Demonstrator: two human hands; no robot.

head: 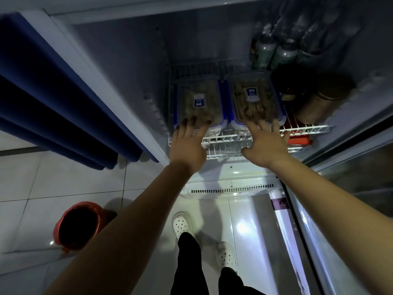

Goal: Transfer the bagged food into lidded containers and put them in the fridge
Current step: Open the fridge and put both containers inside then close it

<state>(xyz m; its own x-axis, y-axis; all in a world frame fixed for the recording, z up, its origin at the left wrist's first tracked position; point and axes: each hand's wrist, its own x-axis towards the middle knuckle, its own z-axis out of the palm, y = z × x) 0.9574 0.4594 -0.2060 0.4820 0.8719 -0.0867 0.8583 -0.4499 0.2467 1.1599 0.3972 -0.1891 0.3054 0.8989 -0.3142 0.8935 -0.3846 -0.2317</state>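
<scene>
- Basically both lidded containers already sit side by side on the white wire shelf inside the open fridge, nearly touching each other.
- Left container: clear box, blue rim clips, brownish food inside, label on lid. Right container: same type, same look.
- Long axis of each box runs front-to-back, short ends facing the person.
- Left hand: fingers straight and spread, tips resting on the near end of the left container. Not gripping.
- Right hand: fingers straight and spread, tips at the near edge of the right container. Not gripping either.
- Key relation: each box lies straight ahead of its own hand, further into the fridge. One hand per box, neither nearer than the other.
- Judgement: looks like the final push or a square-up; near ends sit back from the shelf's front lip, so little travel left.
- Behind and right of the boxes: dark bottles and a brown jar lying tilted; a red item sits under the shelf's right end.
- Risk, as a guess: pushing the right box deeper or rightward could nudge the jar.
- Floor: orange bin to the left, white shoes below.
</scene>
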